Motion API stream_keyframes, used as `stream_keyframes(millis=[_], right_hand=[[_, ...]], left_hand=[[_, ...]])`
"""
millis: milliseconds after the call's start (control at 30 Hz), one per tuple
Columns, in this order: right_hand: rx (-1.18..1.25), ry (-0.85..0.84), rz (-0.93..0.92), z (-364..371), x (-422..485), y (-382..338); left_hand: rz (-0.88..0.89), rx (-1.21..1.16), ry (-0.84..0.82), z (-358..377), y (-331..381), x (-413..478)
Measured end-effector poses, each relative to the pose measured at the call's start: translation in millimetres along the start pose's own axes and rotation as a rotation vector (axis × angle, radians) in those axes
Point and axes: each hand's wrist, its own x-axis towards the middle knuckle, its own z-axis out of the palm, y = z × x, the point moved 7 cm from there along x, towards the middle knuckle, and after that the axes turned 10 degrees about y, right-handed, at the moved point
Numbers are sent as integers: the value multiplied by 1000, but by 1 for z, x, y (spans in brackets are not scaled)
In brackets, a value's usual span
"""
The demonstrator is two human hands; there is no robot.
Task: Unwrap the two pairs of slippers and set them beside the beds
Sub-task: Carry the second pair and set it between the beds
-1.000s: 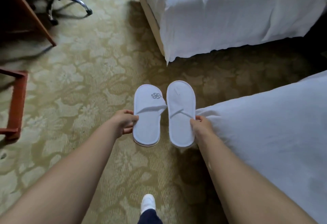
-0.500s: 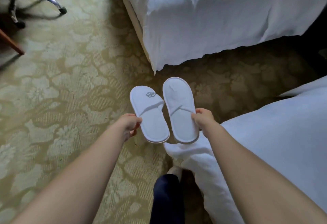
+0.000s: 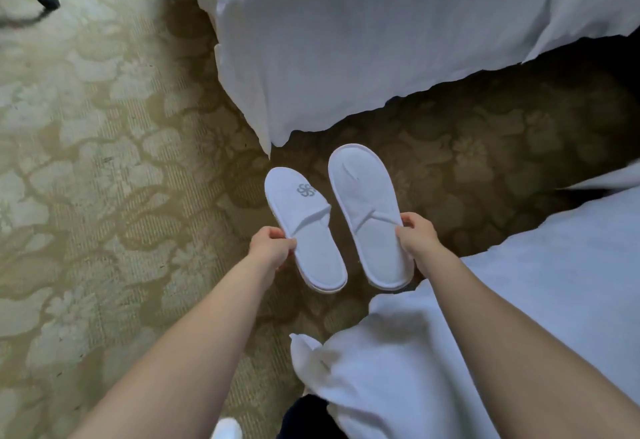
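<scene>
Left slipper: white terry, grey embroidered logo on the toe band.
Right slipper: white, plain band, unwrapped.
Position: side by side, apparently just above the patterned carpet, between two white-sheeted beds.
Left hand: fingers pinched on its slipper's outer edge.
Right hand: fingers clamped on its slipper's outer edge.

Two white slippers, one with a grey emblem and one plain, two hands, left and right, two white-sheeted beds, one chair caster.
</scene>
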Motion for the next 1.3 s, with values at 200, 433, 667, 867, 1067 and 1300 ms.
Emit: stream_keyframes(millis=[200, 433, 667, 867, 1067, 1300], right_hand=[[-13, 14, 8, 36, 59, 28], [-84, 41, 12, 86, 138, 67], [-218, 73, 3, 129, 218, 106], [-212, 119, 56, 171, 257, 163], [-198, 108, 129, 191, 273, 212], [-319, 100, 126, 188, 278, 248]], left_hand=[[4, 58, -30, 55, -24, 59], [21, 156, -130, 125, -65, 151], [-19, 128, -285, 196, -124, 225], [-14, 223, -371, 231, -165, 261], [15, 304, -448, 242, -187, 280], [-101, 282, -441, 245, -227, 289]])
